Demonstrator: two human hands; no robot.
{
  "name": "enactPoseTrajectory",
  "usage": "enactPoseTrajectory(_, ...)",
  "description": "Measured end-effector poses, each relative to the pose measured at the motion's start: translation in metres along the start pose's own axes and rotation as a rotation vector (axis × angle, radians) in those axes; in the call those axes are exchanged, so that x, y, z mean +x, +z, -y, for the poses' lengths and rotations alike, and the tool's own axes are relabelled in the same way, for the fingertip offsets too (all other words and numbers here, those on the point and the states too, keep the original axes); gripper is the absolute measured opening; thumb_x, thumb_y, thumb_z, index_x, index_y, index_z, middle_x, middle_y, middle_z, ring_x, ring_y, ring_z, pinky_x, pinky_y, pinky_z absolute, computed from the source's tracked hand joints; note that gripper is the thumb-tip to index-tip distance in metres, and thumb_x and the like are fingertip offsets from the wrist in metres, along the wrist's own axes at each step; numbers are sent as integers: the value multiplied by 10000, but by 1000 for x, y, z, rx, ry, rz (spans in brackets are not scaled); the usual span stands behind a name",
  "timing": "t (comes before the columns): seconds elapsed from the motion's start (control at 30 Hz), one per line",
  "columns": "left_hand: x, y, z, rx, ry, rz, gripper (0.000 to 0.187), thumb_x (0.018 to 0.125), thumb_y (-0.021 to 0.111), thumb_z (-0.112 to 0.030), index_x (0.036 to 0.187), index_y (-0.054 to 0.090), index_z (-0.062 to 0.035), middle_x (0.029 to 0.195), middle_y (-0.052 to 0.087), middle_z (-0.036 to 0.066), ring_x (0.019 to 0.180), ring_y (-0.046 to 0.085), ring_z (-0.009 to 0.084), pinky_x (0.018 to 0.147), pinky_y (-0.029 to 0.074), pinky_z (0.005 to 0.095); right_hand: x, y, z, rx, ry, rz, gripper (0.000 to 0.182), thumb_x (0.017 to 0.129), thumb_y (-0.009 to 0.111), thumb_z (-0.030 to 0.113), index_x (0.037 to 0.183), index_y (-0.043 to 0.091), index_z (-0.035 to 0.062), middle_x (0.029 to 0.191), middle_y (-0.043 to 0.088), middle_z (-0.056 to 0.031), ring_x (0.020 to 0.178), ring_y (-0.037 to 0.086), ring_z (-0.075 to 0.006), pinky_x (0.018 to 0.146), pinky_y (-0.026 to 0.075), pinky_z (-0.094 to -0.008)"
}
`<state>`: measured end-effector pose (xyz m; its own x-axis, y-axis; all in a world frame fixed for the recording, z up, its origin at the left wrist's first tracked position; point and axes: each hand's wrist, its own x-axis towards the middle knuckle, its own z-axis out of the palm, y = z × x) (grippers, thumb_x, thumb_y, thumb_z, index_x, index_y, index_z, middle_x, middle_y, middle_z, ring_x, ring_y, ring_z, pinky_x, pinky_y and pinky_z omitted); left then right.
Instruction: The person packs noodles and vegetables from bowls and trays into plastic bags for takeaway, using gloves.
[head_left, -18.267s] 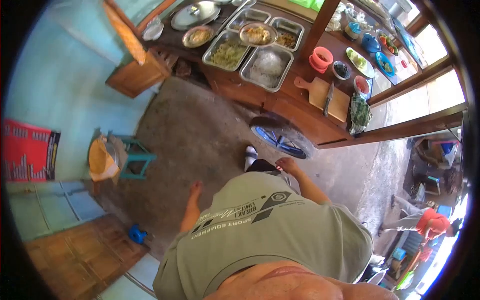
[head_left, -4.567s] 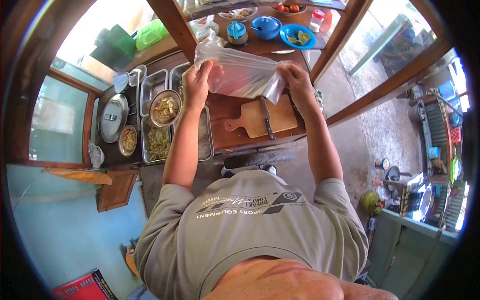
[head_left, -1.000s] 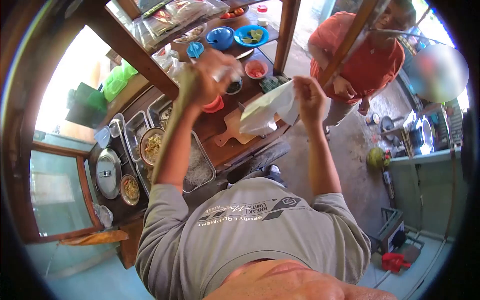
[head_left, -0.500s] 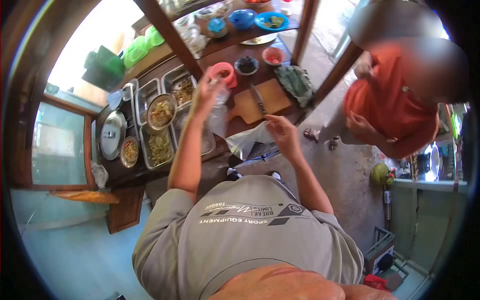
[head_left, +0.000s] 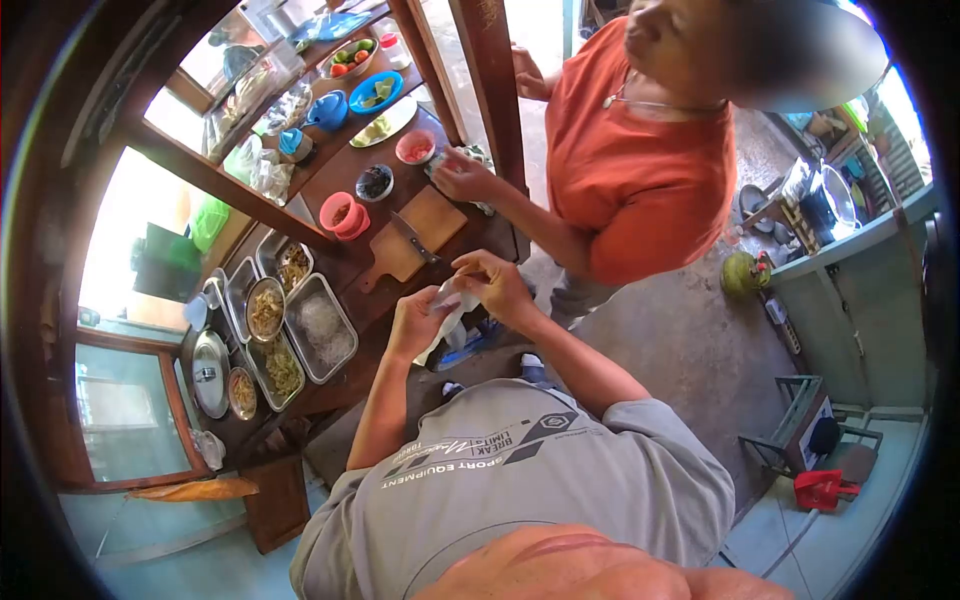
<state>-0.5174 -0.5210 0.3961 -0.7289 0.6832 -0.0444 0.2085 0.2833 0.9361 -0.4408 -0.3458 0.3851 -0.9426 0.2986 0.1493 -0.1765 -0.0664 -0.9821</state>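
Note:
In front of my shirt, my left hand point(head_left: 414, 324) and my right hand point(head_left: 497, 289) are close together, both closed on a thin whitish plastic bag point(head_left: 458, 305). The bag's lower part hangs beneath the fingers, and its contents cannot be made out. Just beyond the hands, a wooden cutting board point(head_left: 415, 235) lies on the dark table with a knife point(head_left: 413, 236) across it. To the board's left stands a pink cup point(head_left: 344, 217) with something reddish-brown inside. A bowl of dark food point(head_left: 375, 183) and a pink-red bowl point(head_left: 415, 147) are farther back.
Metal trays on the left hold noodles point(head_left: 320, 330), greens point(head_left: 278, 368) and other food. A person in an orange shirt point(head_left: 640, 150) stands at the right, one hand point(head_left: 465, 176) over the table corner. Wooden posts point(head_left: 490, 90) frame the table. A green gas cylinder point(head_left: 742, 275) stands farther right.
My left hand has come back from beside the pink cup, meeting my right hand at the bag. The person in orange has moved nearer and reached over the table. My view has turned.

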Motion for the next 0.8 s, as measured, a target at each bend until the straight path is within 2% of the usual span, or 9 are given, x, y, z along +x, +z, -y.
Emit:
enactPoseTrajectory(0.03, -1, -1, 2, -19, -1, 5, 126, 946, 713, -129, 974, 719, -7, 776, 666, -49, 736, 546, 19, 645, 446, 213, -3, -3, -2, 99, 1, -32, 301, 944, 683, 57, 1220, 597, -27, 976, 720, -81, 919, 669, -113, 819, 526, -268)
enactPoseTrajectory(0.1, -4, -7, 0, 26, 8, -6, 167, 947, 697, -171, 936, 716, -5, 712, 609, -52, 698, 495, 18, 609, 420, 225, -14, -6, 13, 237, 66, -42, 322, 968, 668, 93, 1253, 585, -32, 975, 709, -41, 901, 646, -96, 810, 511, -243)
enactPoseTrajectory(0.23, -17, -28, -2, 114, 87, -64, 195, 963, 674, -191, 911, 702, -6, 702, 554, -60, 685, 474, 24, 600, 401, 219, -22, 2, -16, 175, 163, 130, 251, 976, 683, 180, 1137, 654, -11, 971, 683, 0, 857, 617, -68, 785, 484, -229)
enactPoseTrajectory(0.37, -51, -52, -3, -89, 45, -147, 232, 982, 663, -218, 937, 715, 3, 739, 622, -58, 697, 520, 20, 605, 431, 224, -32, 42, -5, 226, 195, 148, 269, 1006, 638, 217, 1143, 659, -14, 1005, 686, -13, 936, 619, -70, 861, 483, -239)
enactPoseTrajectory(0.47, -89, -80, 1, -145, 21, -169, 257, 994, 654, -244, 959, 727, -1, 770, 647, -50, 710, 543, 22, 624, 438, 218, -39, 88, 15, 238, 136, 107, 264, 1013, 629, 233, 1119, 672, -4, 976, 688, -15, 895, 630, -75, 820, 492, -226)
enactPoseTrajectory(0.5, -102, -89, 2, -131, 29, -186, 271, 1000, 646, -264, 958, 730, -10, 776, 650, -48, 716, 548, 24, 638, 438, 217, -41, 98, 7, 175, 151, 144, 260, 1017, 625, 257, 1066, 686, 9, 907, 672, -8, 772, 598, -65, 718, 473, -200)
enactPoseTrajectory(0.57, -132, -108, 3, -64, 27, -235, 308, 1008, 635, -304, 951, 741, -20, 766, 656, -43, 713, 556, 29, 645, 446, 219, -40, 118, -10, -13, 253, 206, 265, 1030, 603, 249, 1085, 693, 6, 900, 676, -15, 767, 592, -55, 685, 461, -178)
enactPoseTrajectory(0.73, -211, -161, 36, -42, 9, -291, 306, 1001, 643, -299, 948, 744, -15, 745, 661, -30, 707, 548, 32, 639, 455, 236, -74, 213, -5, 325, 228, 235, 271, 1031, 604, 262, 1012, 703, 11, 772, 605, 25, 672, 492, -34, 603, 391, -205)
enactPoseTrajectory(0.8, -240, -181, 50, -36, -14, -331, 302, 987, 658, -292, 927, 745, -10, 719, 659, -13, 707, 535, 37, 637, 461, 256, -88, 243, -2, 288, 308, 242, 272, 1017, 630, 263, 982, 699, 2, 761, 602, 32, 658, 474, -35, 605, 384, -211)
